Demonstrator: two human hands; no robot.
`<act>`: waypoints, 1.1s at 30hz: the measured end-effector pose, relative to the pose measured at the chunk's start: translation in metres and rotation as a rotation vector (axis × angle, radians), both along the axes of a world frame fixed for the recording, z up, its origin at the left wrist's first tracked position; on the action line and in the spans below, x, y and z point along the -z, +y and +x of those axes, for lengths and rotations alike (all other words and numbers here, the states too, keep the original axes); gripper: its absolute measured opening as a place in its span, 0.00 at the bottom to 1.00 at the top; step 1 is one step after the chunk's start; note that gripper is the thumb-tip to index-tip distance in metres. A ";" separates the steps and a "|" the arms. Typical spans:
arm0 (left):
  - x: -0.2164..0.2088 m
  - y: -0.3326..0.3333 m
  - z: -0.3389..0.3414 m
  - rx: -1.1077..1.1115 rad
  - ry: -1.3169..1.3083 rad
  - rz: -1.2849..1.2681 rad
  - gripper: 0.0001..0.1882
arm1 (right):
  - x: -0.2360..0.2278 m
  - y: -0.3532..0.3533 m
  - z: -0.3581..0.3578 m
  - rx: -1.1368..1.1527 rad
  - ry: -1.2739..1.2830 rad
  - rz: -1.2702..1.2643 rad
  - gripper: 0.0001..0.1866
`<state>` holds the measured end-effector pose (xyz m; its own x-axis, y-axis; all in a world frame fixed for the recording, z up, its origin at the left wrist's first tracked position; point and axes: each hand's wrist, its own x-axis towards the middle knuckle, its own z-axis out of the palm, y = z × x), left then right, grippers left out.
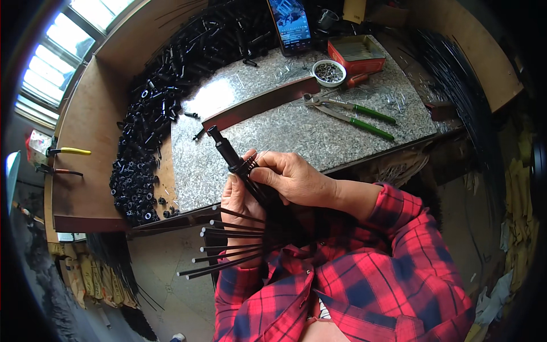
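An umbrella frame [228, 153] is held upright and tilted in front of my chest, its black stepped tube pointing away from me. Lower down, several thin black ribs [239, 232] with pale round tips fan out to the left. My left hand [235, 196] is closed round the frame below its collar. From the right, my right hand [293, 178] pinches at the collar, thumb and fingers against the cluster of rib ends. A fine, light strand shows by its fingertips; whether it is gripped I cannot tell.
On the granite slab [256, 119] are a dark red strip [259, 104], green-handled pliers [356, 114], a white bowl of small metal parts [329, 73], a red tin [359, 56] and a phone [289, 25]. Black plastic parts [142, 137] are heaped left; black rods [456, 74] lie right.
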<state>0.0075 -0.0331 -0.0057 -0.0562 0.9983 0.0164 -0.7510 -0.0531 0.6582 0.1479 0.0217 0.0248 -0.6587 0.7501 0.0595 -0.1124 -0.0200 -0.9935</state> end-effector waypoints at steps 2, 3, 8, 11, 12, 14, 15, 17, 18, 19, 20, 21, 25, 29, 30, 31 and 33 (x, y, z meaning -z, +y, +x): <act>-0.001 0.002 0.001 0.001 -0.011 0.026 0.28 | 0.000 0.001 0.000 -0.013 -0.012 -0.022 0.10; 0.000 0.001 0.000 0.003 -0.009 0.023 0.28 | 0.001 0.001 0.000 -0.006 0.000 -0.014 0.10; -0.008 0.000 0.001 0.084 -0.125 0.047 0.24 | -0.002 0.003 0.002 -0.029 0.015 -0.073 0.10; 0.001 0.002 -0.008 0.059 0.133 -0.034 0.23 | -0.006 0.003 0.003 -0.006 0.028 0.062 0.11; 0.001 0.002 -0.007 0.010 0.164 -0.024 0.24 | -0.009 0.002 0.003 -0.020 0.028 0.051 0.11; -0.009 0.001 -0.002 0.057 0.115 0.025 0.24 | -0.010 0.005 0.006 -0.029 0.038 0.032 0.12; -0.014 0.001 0.000 0.101 0.060 0.081 0.25 | -0.009 0.007 0.007 -0.062 0.048 -0.017 0.12; -0.015 0.002 -0.002 0.099 0.050 0.052 0.26 | -0.009 0.008 0.008 -0.093 0.053 -0.066 0.12; -0.014 0.002 -0.005 0.125 0.076 0.055 0.27 | -0.008 0.008 0.008 -0.112 0.052 -0.068 0.13; -0.013 0.003 -0.006 0.149 0.101 0.060 0.27 | -0.008 0.008 0.009 -0.131 0.048 -0.069 0.13; -0.017 0.004 -0.004 0.152 0.082 0.051 0.28 | -0.007 0.009 0.009 -0.129 0.048 -0.071 0.13; -0.017 0.005 -0.004 0.155 0.082 0.050 0.28 | -0.006 0.010 0.008 -0.137 0.061 -0.068 0.13; -0.016 0.003 -0.004 0.167 -0.016 -0.020 0.30 | -0.004 0.011 0.009 -0.158 0.054 -0.046 0.14; -0.013 -0.003 -0.003 0.184 -0.043 0.013 0.31 | -0.008 0.007 0.010 -0.150 0.048 -0.047 0.14; -0.012 -0.003 -0.004 0.185 -0.043 0.014 0.31 | -0.009 0.007 0.010 -0.159 0.039 -0.056 0.14; -0.011 -0.003 -0.005 0.217 -0.061 0.045 0.30 | -0.010 0.006 0.010 -0.168 0.031 -0.064 0.14; -0.013 -0.004 -0.006 0.251 -0.078 0.076 0.29 | -0.010 0.004 0.010 -0.172 0.041 -0.047 0.14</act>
<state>0.0011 -0.0374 0.0069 0.1887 0.9772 0.0974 -0.7949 0.0937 0.5994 0.1578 0.0257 0.0346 -0.7753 0.6291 0.0564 -0.1435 -0.0885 -0.9857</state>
